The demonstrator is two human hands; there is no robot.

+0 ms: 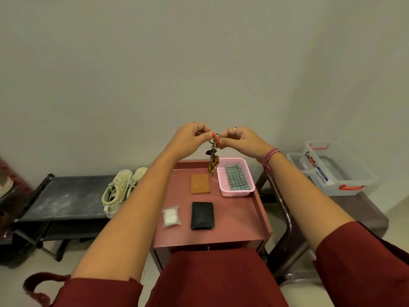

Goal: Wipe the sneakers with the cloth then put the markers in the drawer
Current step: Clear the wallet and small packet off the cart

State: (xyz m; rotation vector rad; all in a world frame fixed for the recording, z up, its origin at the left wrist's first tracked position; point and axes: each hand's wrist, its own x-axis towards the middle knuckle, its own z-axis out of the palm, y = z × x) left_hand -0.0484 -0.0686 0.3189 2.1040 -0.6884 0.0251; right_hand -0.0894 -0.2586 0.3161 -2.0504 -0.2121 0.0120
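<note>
My left hand and my right hand are raised above the pink cabinet, both pinching the ring of a keychain that hangs between them. A pair of beige sneakers stands on a black rack to the left. A green checked cloth lies folded in a pink basket at the cabinet's back right. No markers are in sight. The cabinet's drawer front is mostly hidden by my lap.
On the cabinet top lie a tan card holder, a black wallet and a small clear packet. Clear plastic boxes with red handles sit on a dark stool to the right. A plain wall is behind.
</note>
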